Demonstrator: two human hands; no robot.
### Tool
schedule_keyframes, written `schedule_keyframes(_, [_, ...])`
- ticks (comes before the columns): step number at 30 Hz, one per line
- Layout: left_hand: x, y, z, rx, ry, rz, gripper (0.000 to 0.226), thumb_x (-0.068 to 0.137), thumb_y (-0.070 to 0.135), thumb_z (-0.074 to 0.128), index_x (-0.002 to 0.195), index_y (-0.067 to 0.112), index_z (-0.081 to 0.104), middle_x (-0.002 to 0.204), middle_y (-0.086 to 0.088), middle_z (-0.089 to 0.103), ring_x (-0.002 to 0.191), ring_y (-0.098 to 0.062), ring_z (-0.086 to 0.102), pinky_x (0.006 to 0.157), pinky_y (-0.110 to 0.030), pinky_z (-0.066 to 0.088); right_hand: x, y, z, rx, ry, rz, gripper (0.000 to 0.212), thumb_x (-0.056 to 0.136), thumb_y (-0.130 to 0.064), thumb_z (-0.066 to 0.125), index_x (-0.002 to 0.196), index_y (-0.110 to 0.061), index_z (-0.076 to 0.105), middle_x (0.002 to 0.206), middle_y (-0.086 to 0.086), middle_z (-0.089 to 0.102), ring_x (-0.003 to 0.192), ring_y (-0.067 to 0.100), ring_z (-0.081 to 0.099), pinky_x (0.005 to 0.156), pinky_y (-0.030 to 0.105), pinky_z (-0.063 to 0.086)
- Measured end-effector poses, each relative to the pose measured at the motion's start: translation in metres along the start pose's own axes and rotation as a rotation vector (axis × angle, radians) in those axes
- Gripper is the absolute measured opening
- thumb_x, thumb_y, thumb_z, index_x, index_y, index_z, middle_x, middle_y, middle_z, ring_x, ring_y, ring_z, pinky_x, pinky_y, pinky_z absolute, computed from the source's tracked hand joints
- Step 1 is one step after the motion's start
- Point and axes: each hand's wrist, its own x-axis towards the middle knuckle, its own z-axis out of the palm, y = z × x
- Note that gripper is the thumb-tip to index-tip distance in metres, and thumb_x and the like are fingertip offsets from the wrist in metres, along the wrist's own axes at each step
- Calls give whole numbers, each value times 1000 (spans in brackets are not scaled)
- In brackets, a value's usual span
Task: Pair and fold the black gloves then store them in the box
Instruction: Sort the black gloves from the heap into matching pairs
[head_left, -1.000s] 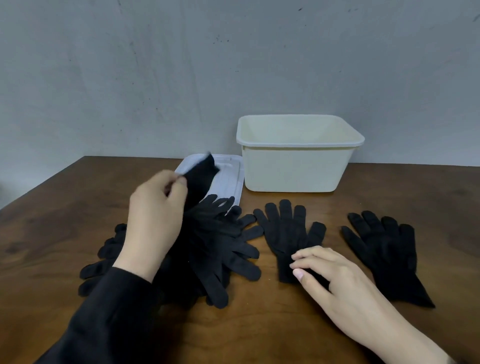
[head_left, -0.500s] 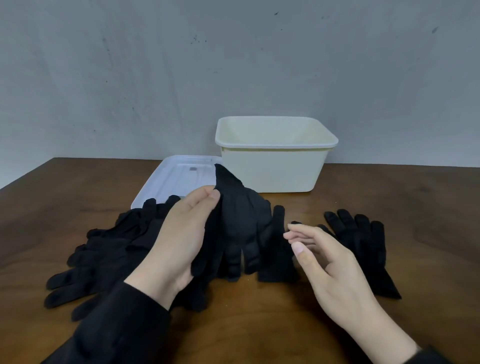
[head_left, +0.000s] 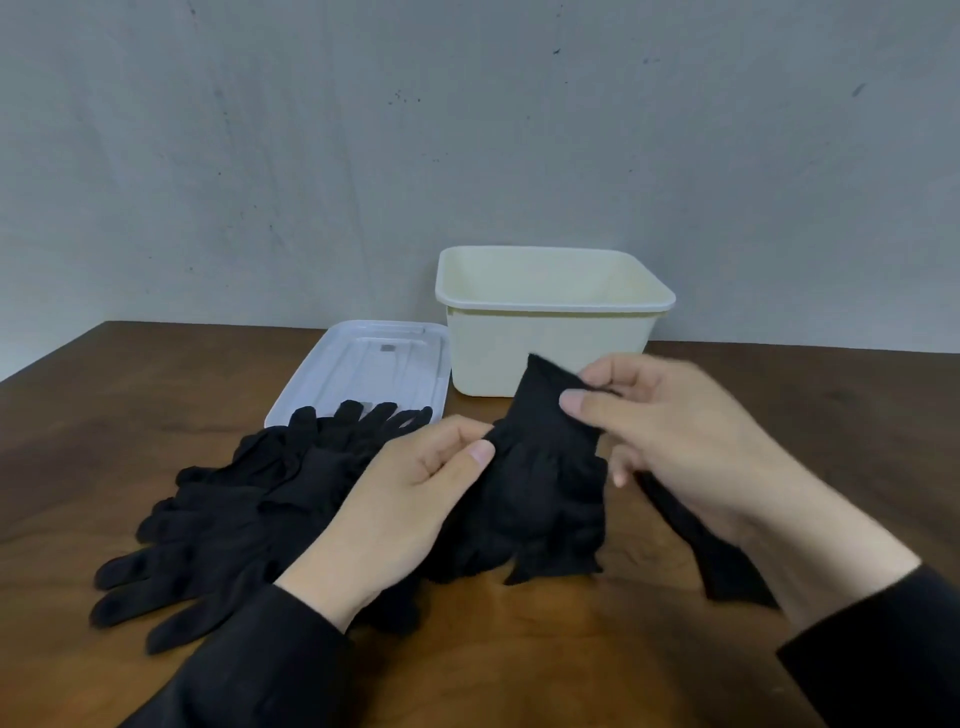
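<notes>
A black glove (head_left: 540, 488) hangs cuff-up in front of me, its fingers bunched on the table. My left hand (head_left: 410, 499) pinches its left edge. My right hand (head_left: 670, 441) pinches the cuff near the top right corner. A pile of several black gloves (head_left: 234, 514) lies to the left on the table. Another black glove (head_left: 722, 566) lies under my right wrist, mostly hidden. The cream box (head_left: 550, 322) stands open behind the held glove, and nothing shows inside it.
The box's clear white lid (head_left: 369, 369) lies flat left of the box, with glove fingertips overlapping its near edge. The brown wooden table (head_left: 831, 415) runs back to a grey wall. Its left edge slants at the far left.
My left hand carried the glove from the pile toward the right. My right hand rose from the table and took hold of the cuff. The camera shifted right and closer.
</notes>
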Motion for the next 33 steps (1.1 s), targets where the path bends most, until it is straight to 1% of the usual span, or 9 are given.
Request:
schedule_keyframes(3, [6,-13,-5,73,264,-27,20,99,27,51,101,40,65,95,23,71,93,5,65,89,-32,55,17,-22,-5,-28,130,-88,6,91,-17,68,89,-13,65,95,3,74,48,10,58,46,22,49])
schedule_keyframes(6, [10,-21,-10,63,447,-52,16,97,29,51,100,40,63,91,22,70,88,2,65,85,-38,56,32,-35,-12,-148,256,-235,4,93,-19,66,91,-18,63,96,1,72,65,9,71,58,24,58])
schedule_keyframes(9, [11,-22,-10,63,467,-64,15,97,31,51,99,36,66,90,20,70,86,-2,66,84,-40,57,30,-31,-8,-195,337,-344,6,94,-19,64,90,-24,63,88,-6,70,80,9,72,64,17,55])
schedule_keyframes(12, [8,-21,-8,145,396,-41,16,97,33,52,90,36,66,88,20,69,86,0,64,79,-27,53,9,11,6,-379,296,-330,8,93,-26,65,95,-34,66,91,-14,70,80,2,66,64,18,51])
schedule_keyframes(15, [5,-22,-3,364,183,8,13,96,35,54,94,37,66,88,20,67,89,5,60,77,-19,49,-21,71,21,-580,106,-231,19,91,-32,66,108,-39,68,108,-27,67,102,-15,59,89,10,49])
schedule_keyframes(17, [4,-25,4,558,9,52,17,96,40,52,107,39,65,97,21,64,95,6,57,85,-19,48,-30,99,26,-713,-18,-249,20,91,-29,67,109,-36,70,121,-26,63,119,-19,47,104,8,37])
schedule_keyframes(21, [2,-34,14,809,-215,98,35,97,48,47,130,41,53,126,23,55,117,4,46,105,-27,34,-26,108,22,-747,-45,-247,17,92,-26,66,106,-35,70,125,-29,60,126,-20,39,100,-3,23])
schedule_keyframes(26, [2,-40,16,869,-258,71,49,98,51,43,145,41,37,145,24,42,134,2,32,112,-25,19,-25,115,20,-733,-54,-253,16,95,-27,62,106,-37,67,125,-33,59,129,-21,36,99,-3,25])
schedule_keyframes(33, [2,-44,19,894,-257,97,59,99,51,41,153,41,18,152,23,34,139,2,24,114,-25,15,-28,112,15,-670,-100,-264,14,96,-24,59,103,-36,62,127,-32,58,131,-19,35,106,3,26])
